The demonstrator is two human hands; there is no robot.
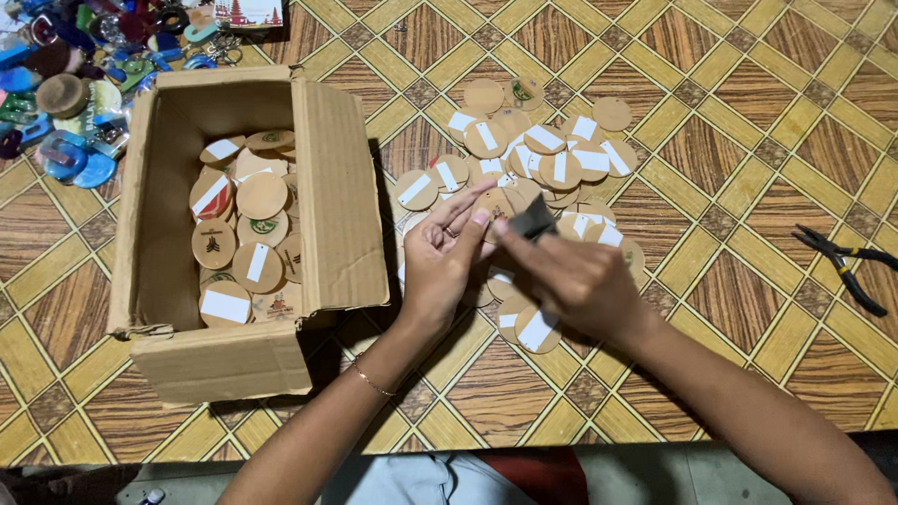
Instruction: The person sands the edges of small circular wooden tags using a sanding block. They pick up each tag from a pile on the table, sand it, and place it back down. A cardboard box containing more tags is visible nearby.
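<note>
My left hand (pixel 449 257) holds a round wooden disc (pixel 496 201) between thumb and fingers, just above the floor. A thin bracelet circles that wrist. My right hand (pixel 575 281) pinches a small dark rectangular piece (pixel 535 218) and presses it against the disc. Both hands hover over a loose pile of wooden discs (pixel 547 159), many with white strips stuck on them. An open cardboard box (pixel 337 187) to the left holds several more discs (pixel 245 234), some with white strips, some with printed green or brown marks.
Black pliers (pixel 847 264) lie on the patterned floor at the right. A heap of colourful keychains and trinkets (pixel 70 84) fills the top left corner beside the box. My knees and clothing show at the bottom edge.
</note>
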